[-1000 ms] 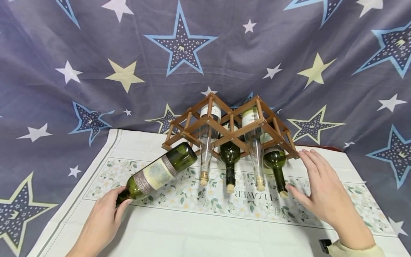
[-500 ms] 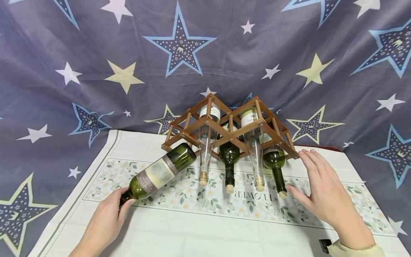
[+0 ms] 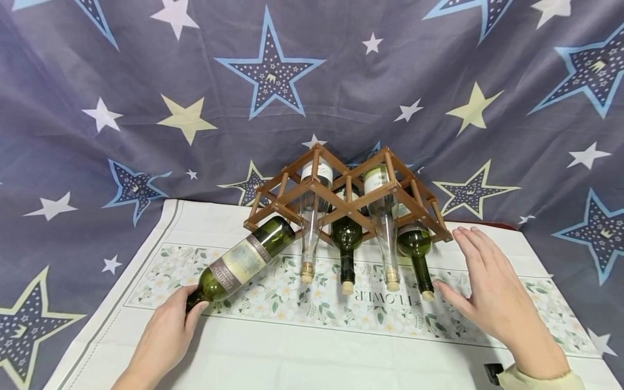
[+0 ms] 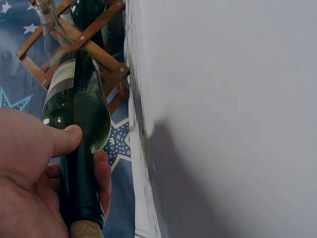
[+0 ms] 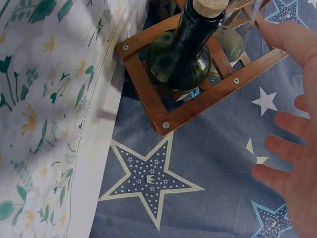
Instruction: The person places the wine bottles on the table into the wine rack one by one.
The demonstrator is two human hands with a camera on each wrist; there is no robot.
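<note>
My left hand grips a green wine bottle by its neck, fingers and thumb wrapped round it. The bottle is tilted, its base up at the left front of the wooden wine rack; in the left wrist view its cork shows below the hand. Four-sided slots of the rack hold several corked bottles, necks forward: a clear bottle, a green bottle, another clear one and a green bottle at the right. My right hand is spread beside the rack's right end, its thumb close to that bottle's neck.
A white tablecloth with a floral band covers the table. Behind the rack hangs a dark star-patterned cloth. A small black object lies by the right sleeve.
My left hand has moved slightly to the right, and the held bottle has shifted a little, its base staying near the rack's left end. The right hand holds its place.
</note>
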